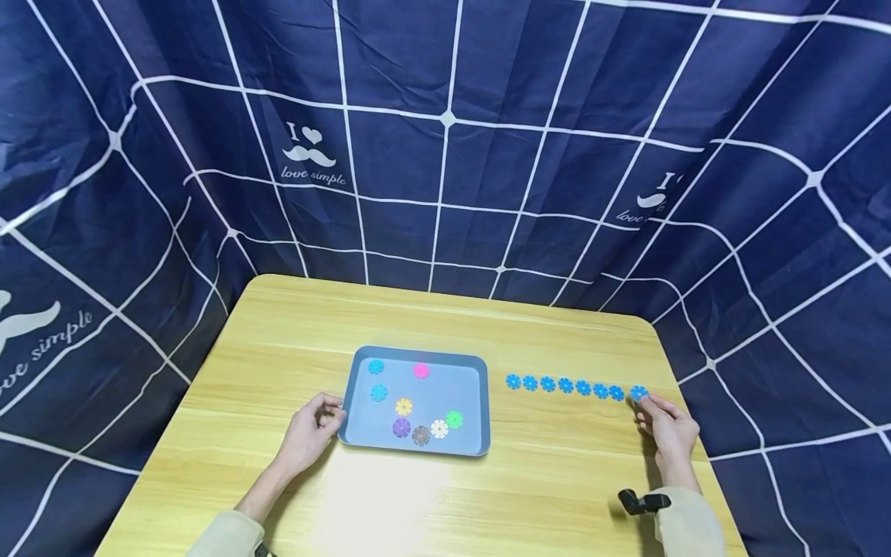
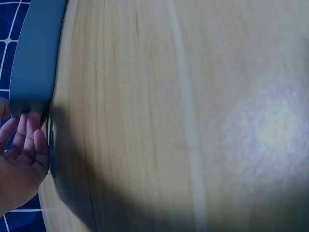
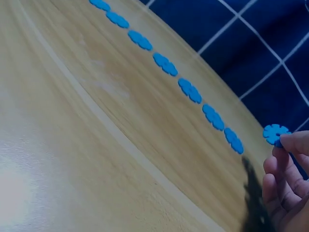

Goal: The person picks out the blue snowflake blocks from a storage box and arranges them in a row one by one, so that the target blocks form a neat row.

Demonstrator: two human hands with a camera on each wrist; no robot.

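My right hand [image 1: 670, 433] pinches a blue snowflake-shaped disc [image 1: 639, 393] between thumb and fingers. In the right wrist view this disc [image 3: 276, 134] is tilted up, above the table at the end of a row. The row consists of several matching blue discs [image 1: 565, 384] lying flat, roughly in a straight line right of the tray. My left hand [image 1: 311, 431] grips the left edge of a grey-blue tray [image 1: 414, 449]. Seen from the left wrist, its fingertips [image 2: 33, 119] touch the tray's outer wall [image 2: 36, 53]; the thumb is partly cut off.
Inside the tray lie two teal discs [image 1: 378, 392], a pink disc [image 1: 421, 371], an orange disc [image 1: 404, 406], a purple disc [image 1: 401, 428], a brown disc [image 1: 421, 436], a cream disc [image 1: 439, 428] and a green disc [image 1: 454, 419]. Dark blue curtains [image 1: 397, 155] surround the wooden table [image 1: 557, 480].
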